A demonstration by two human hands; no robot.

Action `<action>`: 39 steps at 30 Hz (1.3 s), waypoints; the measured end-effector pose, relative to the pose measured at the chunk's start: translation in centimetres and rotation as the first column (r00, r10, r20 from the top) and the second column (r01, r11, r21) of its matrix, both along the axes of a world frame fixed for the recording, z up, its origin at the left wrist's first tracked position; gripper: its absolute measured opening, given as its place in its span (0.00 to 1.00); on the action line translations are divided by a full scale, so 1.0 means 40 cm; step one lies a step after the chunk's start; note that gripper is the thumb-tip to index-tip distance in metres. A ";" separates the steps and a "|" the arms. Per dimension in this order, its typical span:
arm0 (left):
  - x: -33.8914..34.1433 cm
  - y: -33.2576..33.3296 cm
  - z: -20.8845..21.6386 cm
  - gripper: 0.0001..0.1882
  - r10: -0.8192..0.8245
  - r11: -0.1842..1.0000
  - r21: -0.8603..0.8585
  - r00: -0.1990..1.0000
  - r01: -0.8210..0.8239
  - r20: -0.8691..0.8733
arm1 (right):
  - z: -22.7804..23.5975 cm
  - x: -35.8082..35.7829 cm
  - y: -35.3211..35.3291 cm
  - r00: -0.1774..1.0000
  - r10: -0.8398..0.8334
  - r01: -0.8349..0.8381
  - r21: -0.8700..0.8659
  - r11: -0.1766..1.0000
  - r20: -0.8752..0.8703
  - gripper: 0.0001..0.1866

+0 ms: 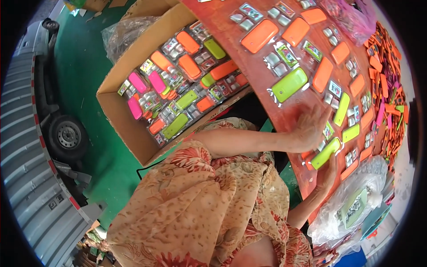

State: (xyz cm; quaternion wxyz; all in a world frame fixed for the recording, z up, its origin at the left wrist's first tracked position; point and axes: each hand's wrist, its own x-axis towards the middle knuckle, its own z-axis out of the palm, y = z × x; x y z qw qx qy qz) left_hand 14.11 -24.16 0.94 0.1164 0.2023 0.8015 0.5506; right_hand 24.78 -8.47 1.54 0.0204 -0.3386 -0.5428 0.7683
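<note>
On the left stands a grey vehicle with a ribbed side and a dark wheel, and beside it runs a green floor. Next comes an open cardboard box filled with clear packs showing pink, orange and lime-green cases, while crumpled clear plastic lies against its far left side. Nearer, in the middle, is the person's floral garment. A red table slants from the far middle toward the near right, bearing orange cases and a larger lime-green case. The left hand is over the table with fingers bent; whether it grips anything, I cannot tell. Just nearer, a lime-green case lies tilted above the table's near part, its right end held by the closed fingers of the right hand. Farther off is a purple plastic bag; near, a clear plastic bag. At the far right spreads a pile of orange, pink and green pieces.
</note>
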 end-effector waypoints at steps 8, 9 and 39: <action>0.033 -0.012 -0.003 0.43 -0.040 0.993 0.120 0.962 0.008 0.268 | 0.021 -0.062 0.100 0.965 0.251 -0.261 0.246 0.933 0.071 0.22; 0.022 -0.024 -0.001 0.44 -0.044 0.993 0.122 0.952 0.007 0.303 | 0.026 -0.073 0.098 0.952 0.297 -0.306 0.240 0.921 0.077 0.22; -0.100 -0.389 0.141 0.36 -0.077 0.982 0.189 0.882 -0.014 0.466 | 0.117 -0.113 -0.313 0.903 0.395 -0.429 -0.279 0.859 -0.171 0.27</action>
